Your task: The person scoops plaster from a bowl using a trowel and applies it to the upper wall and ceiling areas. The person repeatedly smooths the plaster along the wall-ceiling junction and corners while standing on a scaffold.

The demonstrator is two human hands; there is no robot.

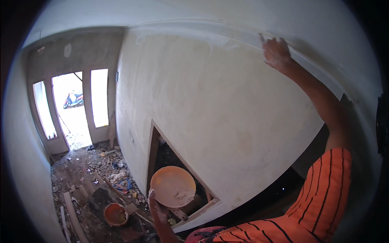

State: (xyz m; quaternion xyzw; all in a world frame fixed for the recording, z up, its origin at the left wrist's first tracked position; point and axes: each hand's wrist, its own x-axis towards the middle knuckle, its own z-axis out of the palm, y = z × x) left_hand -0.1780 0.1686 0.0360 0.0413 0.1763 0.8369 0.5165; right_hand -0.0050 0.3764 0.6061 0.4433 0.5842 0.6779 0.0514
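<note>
My left hand grips the edge of a round orange plastic bowl with pale powdery paste inside, held at lower centre before a triangular wall opening. My right hand, dusted white, is raised to the white cornice where wall meets ceiling. Its index finger points out along the cornice and the other fingers are bent; I see nothing held in it, and cannot tell whether it touches the surface. Pale smears mark the plastered wall below the cornice.
An orange bucket stands low on a floor strewn with rubble, planks and scraps. At the far left is a bright doorway between two tall window openings, with a scooter outside. The triangular opening has a wooden frame.
</note>
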